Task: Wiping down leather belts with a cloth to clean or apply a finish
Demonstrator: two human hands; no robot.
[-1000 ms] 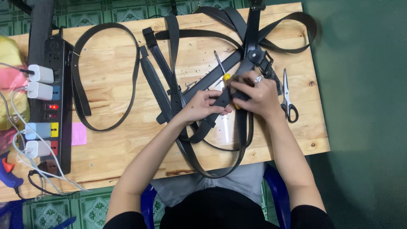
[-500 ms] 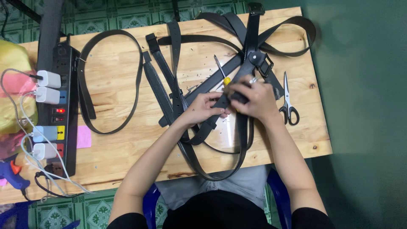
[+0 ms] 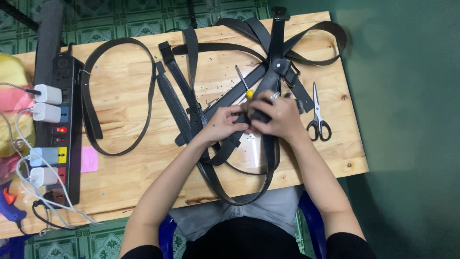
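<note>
Right now your left hand [image 3: 221, 123] & right hand [image 3: 278, 115] both grip the black belt [image 3: 268, 84]; scissors [image 3: 318, 117] just right of rt hand.

Bright, even overhead light, soft shadows beside the wooden table [image 3: 143, 158], slight blur throughout, corners mildly distorted.

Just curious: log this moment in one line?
left hand: on belt | right hand: on belt | scissors: beside | table
</note>
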